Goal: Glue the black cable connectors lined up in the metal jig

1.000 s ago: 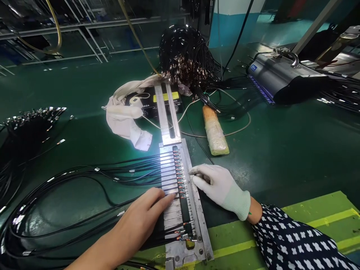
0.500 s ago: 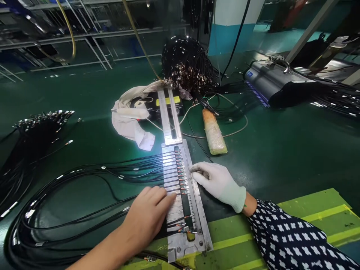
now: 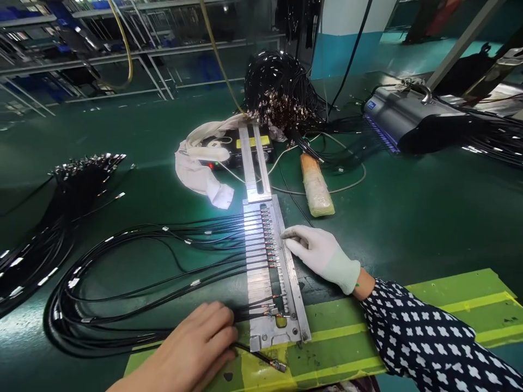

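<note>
A loose black cable (image 3: 257, 356) lay on the green mat, long axis pointing toward four o'clock, pinched in the bare left hand (image 3: 196, 348). The slotted metal fixture (image 3: 272, 272) stood just beside it at one o'clock, its long axis toward twelve. The gloved right hand (image 3: 322, 256) rested half-curled, holding nothing, on the fixture's right edge, farther from the cable.

We see a dark green table (image 3: 408, 218) with a lime-green mat (image 3: 449, 305) striped in yellow at the near edge. A silver-grey metal fixture (image 3: 261, 305) holds black cables (image 3: 163, 245) tipped with small red and copper-coloured ends. The right hand (image 3: 322, 256) wears a white glove with a pale green cuff, and its sleeve (image 3: 433, 348) is navy with a white cross pattern. The left hand (image 3: 196, 348) is bare. Farther back lie a cream-white cloth (image 3: 200, 169), a black box with a yellow label (image 3: 253, 147), a tan wrapped roll (image 3: 316, 185) and a grey machine (image 3: 408, 114).
</note>
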